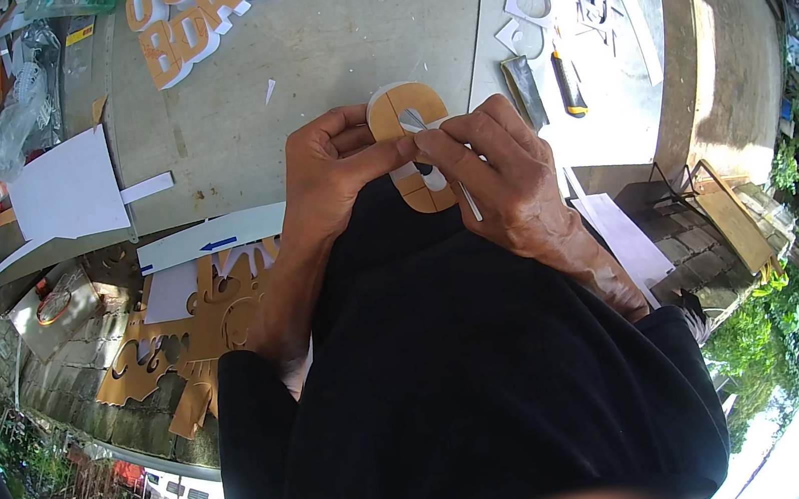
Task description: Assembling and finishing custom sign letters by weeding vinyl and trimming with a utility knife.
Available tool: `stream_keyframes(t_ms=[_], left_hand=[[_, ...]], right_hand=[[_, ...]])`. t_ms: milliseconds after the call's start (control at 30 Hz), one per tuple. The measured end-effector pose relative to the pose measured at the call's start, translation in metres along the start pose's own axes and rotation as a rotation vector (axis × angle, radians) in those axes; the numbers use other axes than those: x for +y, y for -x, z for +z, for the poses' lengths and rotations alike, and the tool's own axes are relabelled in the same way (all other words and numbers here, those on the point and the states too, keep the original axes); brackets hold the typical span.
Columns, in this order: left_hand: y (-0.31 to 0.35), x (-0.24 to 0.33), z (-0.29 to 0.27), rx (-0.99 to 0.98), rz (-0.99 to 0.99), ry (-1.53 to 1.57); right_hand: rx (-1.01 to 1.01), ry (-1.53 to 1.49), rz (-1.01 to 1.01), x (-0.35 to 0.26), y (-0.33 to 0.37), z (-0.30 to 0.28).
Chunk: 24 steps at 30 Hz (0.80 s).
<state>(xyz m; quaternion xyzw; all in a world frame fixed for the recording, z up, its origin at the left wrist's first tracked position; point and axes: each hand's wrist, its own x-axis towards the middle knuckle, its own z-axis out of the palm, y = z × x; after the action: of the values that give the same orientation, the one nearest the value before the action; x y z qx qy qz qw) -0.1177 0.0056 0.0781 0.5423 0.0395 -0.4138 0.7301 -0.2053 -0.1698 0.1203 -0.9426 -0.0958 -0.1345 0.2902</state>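
Note:
Just past my lap, at the table's near edge, is a rounded cut-out letter [431, 195] with a brown face, white sides and openings through its middle. My left hand [334, 172] grips its left side, thumb and fingers pinched near the upper opening. A thin white strip [473, 203] is pinched in my right hand [500, 166]; part of it shows below the fingers. A pale, shiny end [412, 121] shows at the upper opening, beside the fingertips. The fingers hide how the strip meets the letter.
Several brown-and-white cut-out letters [181, 46] stand at the table's far side. A cutter knife [568, 86] and a dark flat piece [524, 90] lie to the right, near white offcuts [530, 10]. White sheet [66, 187] lies left; brown cut scraps [193, 327] are below the table edge.

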Motion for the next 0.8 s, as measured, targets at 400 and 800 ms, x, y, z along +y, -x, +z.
stream_keyframes(t_ms=[400, 800], left_hand=[[0.002, 0.001, 0.002, -0.004, 0.01, -0.011], [0.003, 0.003, 0.005, -0.006, 0.026, -0.026]], right_hand=[[-0.067, 0.021, -0.024, -0.004, -0.006, -0.007], [-0.052, -0.006, -0.073, -0.002, -0.009, -0.009]])
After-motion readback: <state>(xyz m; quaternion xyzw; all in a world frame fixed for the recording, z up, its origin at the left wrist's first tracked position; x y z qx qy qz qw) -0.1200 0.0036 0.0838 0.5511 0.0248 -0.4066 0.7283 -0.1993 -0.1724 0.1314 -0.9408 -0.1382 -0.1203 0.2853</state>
